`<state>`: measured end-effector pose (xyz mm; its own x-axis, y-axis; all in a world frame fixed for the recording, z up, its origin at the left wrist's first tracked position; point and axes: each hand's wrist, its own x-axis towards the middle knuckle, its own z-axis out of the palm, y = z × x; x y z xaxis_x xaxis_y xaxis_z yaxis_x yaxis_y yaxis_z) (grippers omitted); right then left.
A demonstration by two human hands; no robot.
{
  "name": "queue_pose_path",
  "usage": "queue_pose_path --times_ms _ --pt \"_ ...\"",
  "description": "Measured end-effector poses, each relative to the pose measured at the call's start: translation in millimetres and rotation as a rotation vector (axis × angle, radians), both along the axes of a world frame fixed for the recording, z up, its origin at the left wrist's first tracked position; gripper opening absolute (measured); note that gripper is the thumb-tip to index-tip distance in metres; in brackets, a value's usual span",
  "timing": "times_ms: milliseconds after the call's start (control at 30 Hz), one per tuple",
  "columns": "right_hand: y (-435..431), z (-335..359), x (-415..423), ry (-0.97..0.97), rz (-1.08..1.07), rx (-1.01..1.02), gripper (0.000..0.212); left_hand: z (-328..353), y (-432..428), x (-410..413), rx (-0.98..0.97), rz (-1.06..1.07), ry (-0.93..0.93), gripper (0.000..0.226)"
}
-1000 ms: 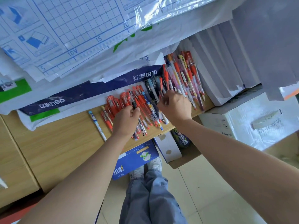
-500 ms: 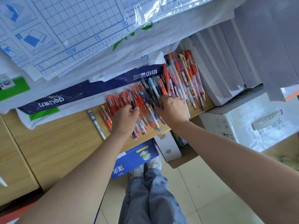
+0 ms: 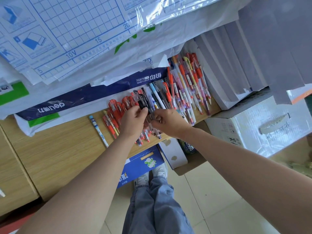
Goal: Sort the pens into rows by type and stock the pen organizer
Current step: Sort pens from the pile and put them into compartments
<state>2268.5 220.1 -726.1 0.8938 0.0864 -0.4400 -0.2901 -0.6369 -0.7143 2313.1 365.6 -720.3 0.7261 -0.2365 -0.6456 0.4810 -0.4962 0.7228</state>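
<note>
Many pens lie side by side on a wooden shelf (image 3: 64,149). A group of red-capped pens (image 3: 116,108) lies at the left, dark and blue pens (image 3: 155,95) in the middle, and a mixed pile of red, pink and yellow pens (image 3: 190,85) at the right. My left hand (image 3: 133,121) grips a black-capped pen (image 3: 141,103) over the red group. My right hand (image 3: 168,121) is beside it and pinches a dark pen (image 3: 150,117) between the two hands. A single blue-patterned pen (image 3: 98,130) lies apart on the left.
Plastic-wrapped paper packs (image 3: 67,39) overhang the shelf's back. Grey stacked sheets (image 3: 253,56) stand at the right, above a white carton (image 3: 263,125). Below the shelf edge are a blue box (image 3: 140,166), a small white box (image 3: 173,152) and my legs on a tiled floor.
My right hand moved left from the mixed pile to meet my left hand and now pinches a dark pen. My left hand kept its black-capped pen and stayed over the red group.
</note>
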Motion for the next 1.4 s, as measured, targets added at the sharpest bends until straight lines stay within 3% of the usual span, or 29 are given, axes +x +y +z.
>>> queue_pose_path --times_ms 133,200,267,333,433,567,700,833,933,1033,1133,1400 --pt "3.4 4.5 4.7 0.052 0.052 0.014 0.016 -0.8 -2.8 -3.2 -0.025 0.009 0.049 0.034" --pt "0.9 5.5 6.9 -0.024 0.014 -0.034 0.022 -2.6 -2.0 -2.7 -0.039 0.037 0.081 0.035" --pt "-7.6 2.8 8.9 -0.142 -0.143 -0.204 0.021 -2.6 -0.2 -1.6 -0.049 0.087 0.111 0.03" --pt "-16.6 1.6 11.4 -0.138 -0.25 -0.426 0.017 -3.0 2.4 -0.1 -0.01 0.091 0.094 0.025" --pt "-16.7 0.8 14.2 -0.009 -0.122 -0.6 0.02 -4.7 7.7 0.2 0.011 0.074 0.061 0.025" --pt "-8.9 -3.8 18.0 -0.002 -0.048 -0.708 0.016 -4.5 13.8 -1.9 0.007 0.064 0.054 0.028" --pt "-8.7 -5.8 22.5 0.03 -0.143 -0.598 0.018 -3.1 18.8 -1.3 0.051 0.057 0.05 0.03" --pt "-5.2 2.8 27.4 -0.085 -0.305 -0.387 0.014 -1.0 29.2 -1.5 0.069 0.067 0.046 0.032" --pt "14.1 16.0 30.1 -0.097 -0.211 -0.176 0.011 4.4 41.9 -3.5 0.06 0.121 0.064 0.032" --pt "50.4 21.0 30.4 0.015 -0.036 -0.012 0.012 9.2 66.6 -6.3 0.055 0.151 0.086 0.03" --pt "95.9 16.7 27.4 0.072 0.093 0.032 0.014 8.3 106.2 -11.6 0.094 0.166 0.07 0.031" --pt "210.7 -8.2 15.1 0.066 0.134 -0.007 0.011 -14.5 223.8 -46.1 0.409 0.145 0.036 0.031"
